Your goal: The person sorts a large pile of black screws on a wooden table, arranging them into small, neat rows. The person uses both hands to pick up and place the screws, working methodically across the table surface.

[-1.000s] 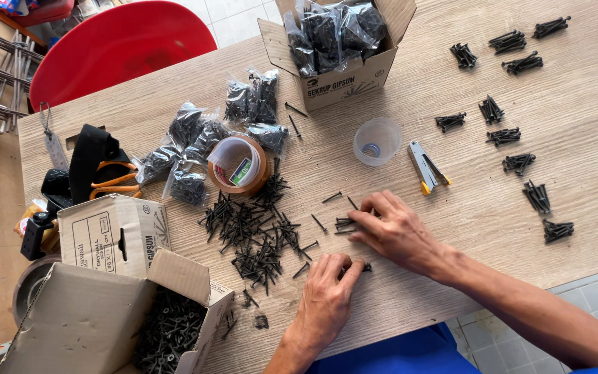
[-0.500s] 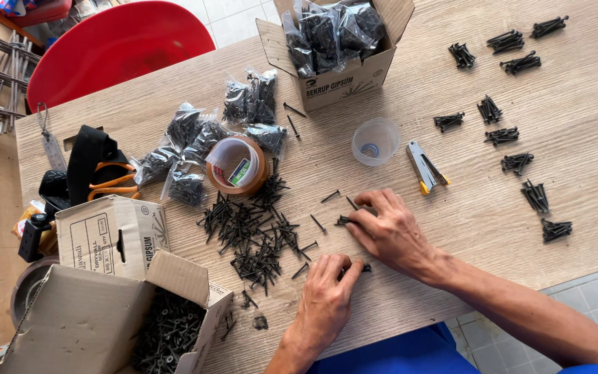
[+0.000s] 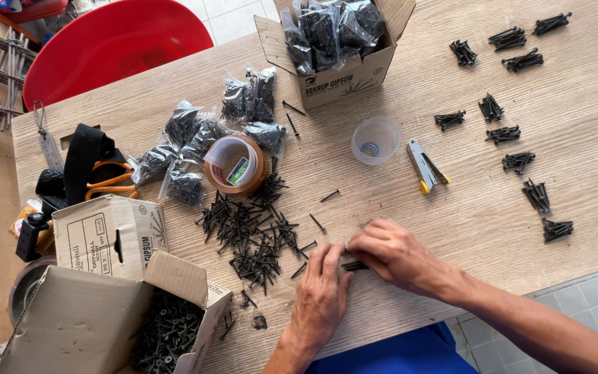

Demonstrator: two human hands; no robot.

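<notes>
**Black screws gathered into a small bunch at the tabletop's near edge**

The wooden tabletop [image 3: 451,228] fills most of the frame, with a red chair seat [image 3: 115,48] past its upper left corner. Two open cardboard boxes frame the work: one at lower left [image 3: 98,322] tipped open with loose black screws inside, and one at top centre [image 3: 344,48] packed with clear bags of screws, which suggests one feeds the work and the other collects it. More filled bags [image 3: 202,138] lie in the upper left middle beside a roll of brown tape [image 3: 237,165].

A loose pile of screws [image 3: 250,232] spreads left of centre, within easy reach. Down the right side sit small bunches [image 3: 520,111], spaced apart, seemingly counted lots. A clear cup [image 3: 375,138] and a small stapler [image 3: 427,166] lie just above the hands.

The left hand [image 3: 323,294] rests flat, fingers together, steadying a small bunch of screws [image 3: 354,264] at lower centre. The right hand [image 3: 396,256] curls over that bunch, its grip closed loosely on the screws to square them up.
</notes>
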